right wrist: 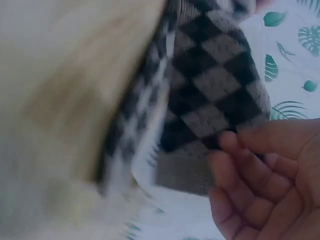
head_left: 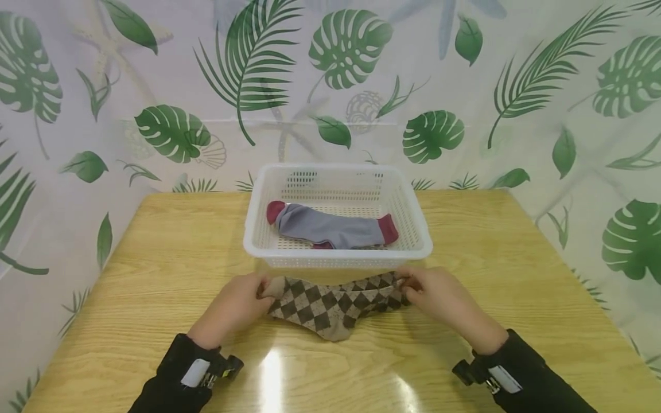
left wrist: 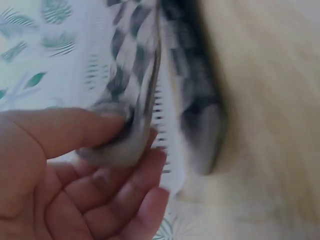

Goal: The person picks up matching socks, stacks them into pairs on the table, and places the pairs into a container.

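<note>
A pair of argyle socks (head_left: 315,307), brown and dark checked, is stretched between my two hands just in front of the white basket. My left hand (head_left: 240,301) pinches a plain toe end between thumb and fingers. At the other end my right hand (head_left: 439,292) pinches the cuff side. In the left wrist view the held sock (left wrist: 132,60) hangs beside a second checked sock (left wrist: 200,120), apart from it at the toe. The right wrist view shows the checked fabric (right wrist: 212,85) close up, with another blurred strip of it alongside.
Behind the hands stands a white perforated basket (head_left: 338,254). Inside it lies a grey-blue sock (head_left: 335,226) with red ends, and a bit of red shows beneath. The wooden table (head_left: 191,241) meets a leaf-patterned cloth (head_left: 434,137) at the back and sides.
</note>
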Motion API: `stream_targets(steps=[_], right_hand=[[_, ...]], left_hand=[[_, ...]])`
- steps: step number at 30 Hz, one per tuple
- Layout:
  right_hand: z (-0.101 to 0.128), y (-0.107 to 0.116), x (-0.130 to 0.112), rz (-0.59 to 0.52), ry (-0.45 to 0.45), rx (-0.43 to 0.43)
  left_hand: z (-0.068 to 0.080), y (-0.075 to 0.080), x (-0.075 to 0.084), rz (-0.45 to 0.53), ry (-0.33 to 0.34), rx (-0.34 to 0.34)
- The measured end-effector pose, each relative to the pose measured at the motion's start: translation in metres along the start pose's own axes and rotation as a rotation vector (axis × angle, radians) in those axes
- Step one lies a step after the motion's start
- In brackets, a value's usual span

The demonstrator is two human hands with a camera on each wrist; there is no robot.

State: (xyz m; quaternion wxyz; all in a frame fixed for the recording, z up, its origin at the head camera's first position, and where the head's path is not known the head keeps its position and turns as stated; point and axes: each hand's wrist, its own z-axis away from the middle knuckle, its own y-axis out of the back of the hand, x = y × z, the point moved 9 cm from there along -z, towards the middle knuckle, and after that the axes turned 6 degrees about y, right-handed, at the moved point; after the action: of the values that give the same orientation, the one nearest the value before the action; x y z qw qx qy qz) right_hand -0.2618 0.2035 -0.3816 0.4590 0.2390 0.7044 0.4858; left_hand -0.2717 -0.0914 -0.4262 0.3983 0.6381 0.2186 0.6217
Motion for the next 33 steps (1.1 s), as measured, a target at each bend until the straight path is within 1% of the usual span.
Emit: stream_targets(steps=[1, 3, 5, 6, 7, 9, 11, 13, 15, 17, 20, 23, 25, 29, 33], right_hand=[[0.002, 0.007, -0.001, 0.044, 0.014, 0.017], [0.005, 0.018, -0.004, 0.076, 0.067, 0.063], [0.004, 0.025, -0.003, 0.018, 0.108, 0.091], [0.003, 0.025, 0.001, -0.032, 0.104, 0.087], [0.001, 0.024, 0.005, -0.082, 0.091, 0.079], [-0.004, 0.019, 0.017, -0.181, 0.034, 0.054], [-0.007, 0.011, 0.031, -0.252, -0.066, 0.029], [-0.009, 0.003, 0.041, -0.271, -0.137, 0.020], [-0.008, -0.005, 0.046, -0.244, -0.174, 0.006], [-0.006, -0.013, 0.049, -0.184, -0.206, -0.018], [-0.001, -0.026, 0.053, -0.095, -0.246, -0.086], [0.003, -0.036, 0.058, -0.077, -0.296, -0.135], [0.004, -0.041, 0.059, -0.092, -0.315, -0.143], [0.004, -0.041, 0.059, -0.145, -0.319, -0.122], [0.001, -0.031, 0.054, -0.198, -0.257, -0.077]], left_hand=[[0.001, 0.002, 0.000, 0.040, -0.001, -0.026], [0.002, 0.005, -0.001, 0.108, 0.008, -0.076], [0.001, 0.006, -0.002, 0.160, 0.010, -0.111], [0.000, 0.006, -0.003, 0.175, 0.021, -0.122], [-0.001, 0.005, -0.004, 0.186, 0.031, -0.132], [-0.004, 0.000, -0.010, 0.191, 0.071, -0.151], [-0.007, -0.005, -0.015, 0.150, 0.112, -0.151], [-0.010, -0.010, -0.020, 0.082, 0.137, -0.140], [-0.011, -0.013, -0.022, 0.015, 0.155, -0.118], [-0.012, -0.013, -0.023, -0.033, 0.155, -0.089], [-0.012, -0.012, -0.023, -0.054, 0.163, -0.048], [-0.012, -0.011, -0.022, -0.065, 0.163, -0.018], [-0.012, -0.011, -0.020, -0.063, 0.161, -0.010], [-0.010, -0.013, -0.015, -0.027, 0.163, -0.020], [-0.005, -0.010, -0.008, 0.032, 0.175, -0.040]])
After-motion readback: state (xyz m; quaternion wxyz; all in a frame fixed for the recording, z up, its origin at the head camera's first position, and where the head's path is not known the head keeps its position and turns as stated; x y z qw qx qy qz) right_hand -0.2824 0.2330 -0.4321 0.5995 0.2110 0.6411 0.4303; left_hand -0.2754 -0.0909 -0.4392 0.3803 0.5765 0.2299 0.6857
